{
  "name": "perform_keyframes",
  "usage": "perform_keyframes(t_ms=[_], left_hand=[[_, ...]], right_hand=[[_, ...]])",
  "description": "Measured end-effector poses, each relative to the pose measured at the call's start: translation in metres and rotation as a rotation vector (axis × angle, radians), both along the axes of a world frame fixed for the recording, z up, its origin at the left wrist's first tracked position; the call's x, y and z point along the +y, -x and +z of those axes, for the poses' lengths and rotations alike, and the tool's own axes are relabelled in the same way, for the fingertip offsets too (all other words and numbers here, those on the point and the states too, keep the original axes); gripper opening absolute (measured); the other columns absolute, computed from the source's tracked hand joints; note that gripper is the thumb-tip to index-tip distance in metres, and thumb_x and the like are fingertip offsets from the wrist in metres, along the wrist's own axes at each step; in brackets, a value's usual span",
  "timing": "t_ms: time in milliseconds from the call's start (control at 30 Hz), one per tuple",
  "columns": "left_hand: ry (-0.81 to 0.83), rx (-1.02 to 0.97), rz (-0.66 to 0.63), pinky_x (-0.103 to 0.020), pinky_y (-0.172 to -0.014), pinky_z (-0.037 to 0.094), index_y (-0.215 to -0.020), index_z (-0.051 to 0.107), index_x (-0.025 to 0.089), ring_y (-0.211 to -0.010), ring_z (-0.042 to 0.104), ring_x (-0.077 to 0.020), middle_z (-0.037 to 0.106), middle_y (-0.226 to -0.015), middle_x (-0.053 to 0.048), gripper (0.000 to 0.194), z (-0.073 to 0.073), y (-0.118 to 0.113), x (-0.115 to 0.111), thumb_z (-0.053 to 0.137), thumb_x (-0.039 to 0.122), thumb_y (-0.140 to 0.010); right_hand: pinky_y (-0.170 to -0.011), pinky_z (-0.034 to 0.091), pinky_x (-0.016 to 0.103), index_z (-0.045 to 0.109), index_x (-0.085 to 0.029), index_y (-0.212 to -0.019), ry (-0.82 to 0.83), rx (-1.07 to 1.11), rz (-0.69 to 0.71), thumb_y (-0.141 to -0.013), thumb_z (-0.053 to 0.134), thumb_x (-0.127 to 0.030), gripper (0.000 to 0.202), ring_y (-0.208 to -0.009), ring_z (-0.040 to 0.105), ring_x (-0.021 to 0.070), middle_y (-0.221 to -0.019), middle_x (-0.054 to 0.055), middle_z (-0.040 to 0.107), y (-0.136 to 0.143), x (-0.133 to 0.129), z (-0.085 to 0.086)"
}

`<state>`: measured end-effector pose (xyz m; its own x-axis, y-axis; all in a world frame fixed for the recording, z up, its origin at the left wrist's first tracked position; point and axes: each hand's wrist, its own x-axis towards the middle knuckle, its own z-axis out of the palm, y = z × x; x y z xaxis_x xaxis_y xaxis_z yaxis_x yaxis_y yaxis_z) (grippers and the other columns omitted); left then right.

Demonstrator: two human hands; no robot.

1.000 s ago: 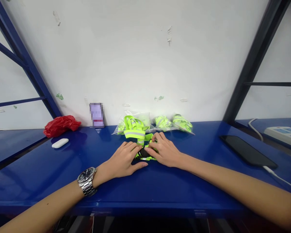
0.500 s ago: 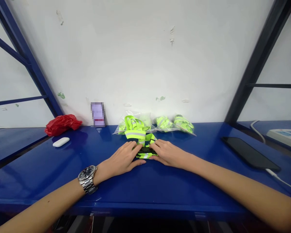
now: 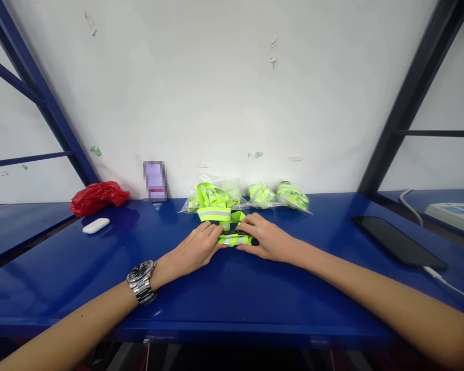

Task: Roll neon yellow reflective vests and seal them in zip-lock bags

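Cloth straps point(image 3: 234, 240), glossy smooth tabletop point(image 3: 255, 293)

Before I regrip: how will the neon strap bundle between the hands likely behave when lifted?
The neon strap bundle is probably floppy: it bends in loose loops. It looks light, being thin flat strips. Lifted by one fold, it may unravel, as the layers look loose.

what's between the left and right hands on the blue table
In the head view, a neon yellow-green reflective strap bundle with black parts lies between the left hand and the right hand; both hands touch it.
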<state>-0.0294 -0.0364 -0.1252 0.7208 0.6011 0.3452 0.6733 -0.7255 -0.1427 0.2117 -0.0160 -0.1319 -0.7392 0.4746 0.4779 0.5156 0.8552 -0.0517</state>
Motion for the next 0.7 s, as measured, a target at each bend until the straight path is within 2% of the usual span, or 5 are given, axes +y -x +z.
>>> perform_keyframes(t_ms=[133,233,467,600,700], left_hand=[[0.060,-0.092,0.001,-0.033,-0.074,0.045,-0.110,0.048,0.015,-0.089,0.057,-0.0227,0.061,-0.097,-0.010,0.026,-0.001,0.004,0.000,0.036,0.036,-0.099],[0.132,-0.139,0.048,-0.032,-0.070,0.043,-0.109,0.049,0.015,-0.085,0.059,-0.0232,0.063,-0.098,-0.010,0.023,0.002,0.005,-0.006,0.039,0.032,-0.097],[0.427,-0.238,0.093,-0.027,-0.066,0.040,-0.112,0.054,0.016,-0.075,0.057,-0.0182,0.064,-0.091,-0.006,0.031,0.018,0.005,-0.016,0.043,0.037,-0.093],[0.690,-0.246,0.018,-0.025,-0.059,0.039,-0.100,0.057,0.015,-0.067,0.052,-0.0141,0.061,-0.084,-0.003,0.039,0.026,0.005,-0.005,0.038,0.048,-0.094],[0.792,-0.160,0.069,-0.025,-0.052,0.036,-0.094,0.055,0.014,-0.056,0.049,-0.0126,0.056,-0.075,-0.002,0.047,0.030,0.005,0.004,0.034,0.056,-0.092]], right_hand=[[-0.073,0.045,0.032,0.055,-0.013,-0.113,0.096,0.075,-0.019,-0.093,0.051,-0.036,0.031,-0.086,0.059,0.0222,-0.100,0.012,0.064,0.004,0.001,-0.002],[-0.063,0.038,0.027,0.059,-0.014,-0.099,0.172,0.075,-0.049,-0.093,0.052,-0.036,0.024,-0.074,0.059,0.0188,-0.087,0.008,0.066,0.008,-0.005,0.004],[-0.054,0.022,0.025,0.051,-0.016,-0.071,0.435,-0.028,-0.210,-0.088,0.055,-0.041,0.031,-0.055,0.041,0.0115,-0.061,-0.001,0.049,0.016,-0.020,0.028],[-0.055,0.024,0.023,0.051,-0.018,-0.089,0.634,0.089,-0.198,-0.084,0.058,-0.045,0.028,-0.059,0.041,0.0126,-0.063,-0.004,0.045,0.016,-0.017,0.028],[-0.054,0.026,0.023,0.044,-0.021,-0.103,0.665,0.162,-0.195,-0.086,0.055,-0.045,0.032,-0.057,0.041,0.0133,-0.060,-0.007,0.042,0.016,-0.014,0.024]])
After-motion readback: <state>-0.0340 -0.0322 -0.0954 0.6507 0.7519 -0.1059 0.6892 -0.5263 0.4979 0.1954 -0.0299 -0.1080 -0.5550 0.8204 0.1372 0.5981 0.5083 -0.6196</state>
